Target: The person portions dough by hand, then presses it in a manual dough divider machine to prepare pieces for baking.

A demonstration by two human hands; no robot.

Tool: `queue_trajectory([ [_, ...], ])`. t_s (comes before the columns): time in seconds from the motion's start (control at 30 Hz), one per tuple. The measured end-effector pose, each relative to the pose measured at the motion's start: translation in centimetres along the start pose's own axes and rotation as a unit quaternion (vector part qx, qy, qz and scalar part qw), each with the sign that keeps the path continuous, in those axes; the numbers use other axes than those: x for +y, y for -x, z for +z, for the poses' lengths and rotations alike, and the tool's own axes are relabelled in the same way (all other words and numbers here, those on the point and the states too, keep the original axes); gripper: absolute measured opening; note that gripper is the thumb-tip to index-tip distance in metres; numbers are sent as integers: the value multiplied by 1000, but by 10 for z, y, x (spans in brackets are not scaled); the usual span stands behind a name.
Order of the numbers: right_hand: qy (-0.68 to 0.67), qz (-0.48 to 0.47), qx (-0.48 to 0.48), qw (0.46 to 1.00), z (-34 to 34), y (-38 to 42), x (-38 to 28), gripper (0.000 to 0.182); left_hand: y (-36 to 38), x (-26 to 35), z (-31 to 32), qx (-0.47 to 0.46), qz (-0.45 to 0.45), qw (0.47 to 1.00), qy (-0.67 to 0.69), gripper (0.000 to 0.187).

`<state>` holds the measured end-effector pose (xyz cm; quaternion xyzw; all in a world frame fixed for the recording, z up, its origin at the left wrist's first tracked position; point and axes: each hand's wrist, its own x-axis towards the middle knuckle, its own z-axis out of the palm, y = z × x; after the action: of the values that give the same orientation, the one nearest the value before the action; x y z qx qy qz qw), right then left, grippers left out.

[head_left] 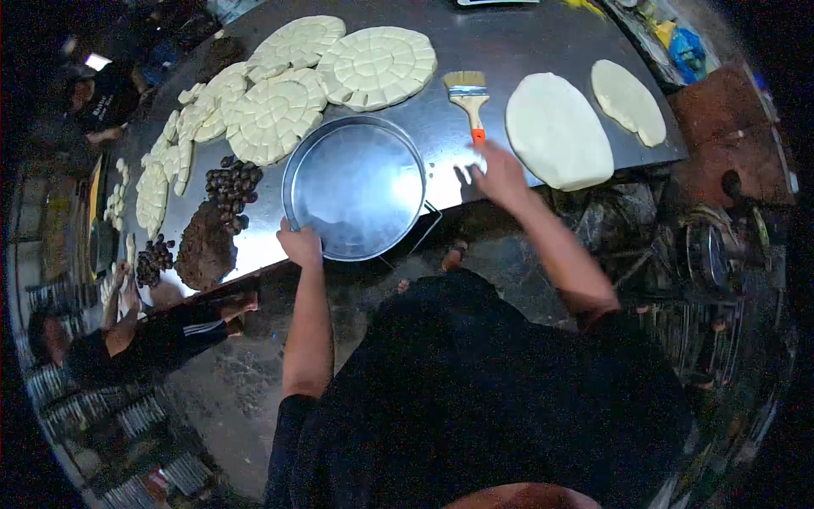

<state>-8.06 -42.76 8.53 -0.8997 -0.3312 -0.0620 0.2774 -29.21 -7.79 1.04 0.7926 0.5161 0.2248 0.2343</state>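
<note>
My left hand (302, 245) grips the near-left rim of a round metal pan (354, 187), its fingers closed over the edge. The pan is bare inside, shiny, and overlaps the front edge of the metal table (475, 34). My right hand (502, 176) is close to the orange handle end of a flat wooden brush (469, 97), thumb and forefinger apart. The brush points its bristles away from me. To its right lies a thick oval slab of pale dough (560, 131). A smaller, thinner dough piece (628, 102) is beyond that.
Several dough rounds scored into pieces, such as this one (378, 68), cover the back left. Dark balls (232, 188) and a brown mass (206, 246) sit left of the pan. Another person (119, 331) works at the left end. A blue bag (687, 53) is at the right.
</note>
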Motion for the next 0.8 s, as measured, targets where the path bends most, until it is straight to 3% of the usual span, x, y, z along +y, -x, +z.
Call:
queue_trajectory([
  [0.03,39,15,-75,996,-14,-23,0,41,2,1,4,21,28,999,-18,53],
  [0.1,138,-78,-80,984,4,-51,43,38,5,3,4,44,65,997,2,53],
  [0.2,261,-241,-56,933,26,-83,94,35,5,6,-1,30,48,998,-1,50],
  [0.33,204,-230,-107,945,28,-125,110,28,7,10,5,63,27,996,-50,50],
  [0.4,-55,-22,-113,992,13,-146,101,21,13,19,4,59,8,997,-39,50],
  [0.43,-57,-24,-129,990,4,-155,95,21,14,21,8,74,-1,997,-21,52],
  [0.47,-225,41,-76,971,-5,-167,88,19,16,24,13,104,15,994,-13,42],
  [0.5,-382,107,-23,918,-5,-174,80,18,15,35,16,117,-3,993,16,37],
  [0.53,-379,104,-41,918,7,-169,68,18,18,39,18,131,-22,990,45,36],
  [0.6,-532,13,-154,833,37,-146,24,19,26,28,26,121,-92,984,89,40],
  [0.63,-504,40,-240,828,42,-123,-19,19,15,28,28,116,-131,974,142,46],
  [0.67,-430,106,-388,809,36,-103,-72,19,19,35,25,142,-153,974,85,43],
  [0.7,-490,-3,-364,792,95,-70,-89,19,9,-22,41,64,-71,991,-89,41],
  [0.73,-492,-59,-392,776,111,-67,-116,22,21,-33,44,132,42,970,-199,40],
  [0.77,-494,-113,-417,754,128,-66,-142,25,19,-16,34,118,85,987,-71,39],
  [0.8,-519,-94,-254,811,155,-71,-166,17,16,2,26,94,125,986,59,40],
])
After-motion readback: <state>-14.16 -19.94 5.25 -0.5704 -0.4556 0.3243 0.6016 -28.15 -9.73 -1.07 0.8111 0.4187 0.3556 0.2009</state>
